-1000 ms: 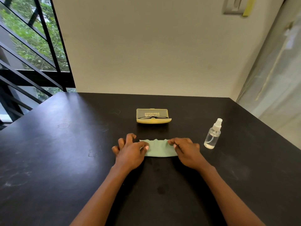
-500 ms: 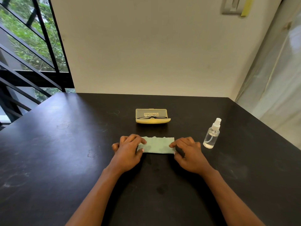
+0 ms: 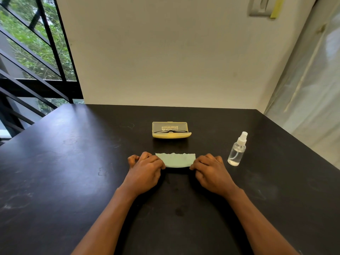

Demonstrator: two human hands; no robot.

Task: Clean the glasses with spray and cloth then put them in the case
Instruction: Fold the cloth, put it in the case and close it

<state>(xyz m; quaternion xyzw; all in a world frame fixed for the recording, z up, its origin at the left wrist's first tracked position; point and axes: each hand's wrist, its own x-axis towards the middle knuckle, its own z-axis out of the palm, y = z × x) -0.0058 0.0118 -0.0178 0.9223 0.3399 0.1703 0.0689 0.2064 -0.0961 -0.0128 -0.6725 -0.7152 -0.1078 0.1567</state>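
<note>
A black desk [image 3: 73, 172] is carrying everything, and both forearms are reaching in from the near edge. The left hand [image 3: 145, 169] is resting curled on the desk, its fingers closed together and pinching the left end of a pale green cloth [image 3: 175, 160]. The right hand [image 3: 211, 170] is mirroring it, fingers bent and gripping the cloth's right end. The cloth is lying folded into a narrow strip between the two hands, its zigzag edge facing away from them.

Just beyond the hands, straight ahead of the cloth, a yellow case [image 3: 171, 130] is sitting with its clear lid standing open. The glasses [image 3: 170, 131] are already lying inside it, their dark frame showing above the lower shell. A small clear spray bottle [image 3: 237, 150] is standing upright just beside the right hand, on its outer side and slightly further away.

By my reading, the cleaning is finished and the cloth is being tidied, leaving the lid to close.

The risks are looking modest. The right hand is sitting close to the bottle, so a sideways sweep while releasing the cloth could be tipping that light, tall bottle over. Reaching forward carelessly could be nudging the open case, and snapping the lid down on a frame seated crookedly could be pinching it.
</note>
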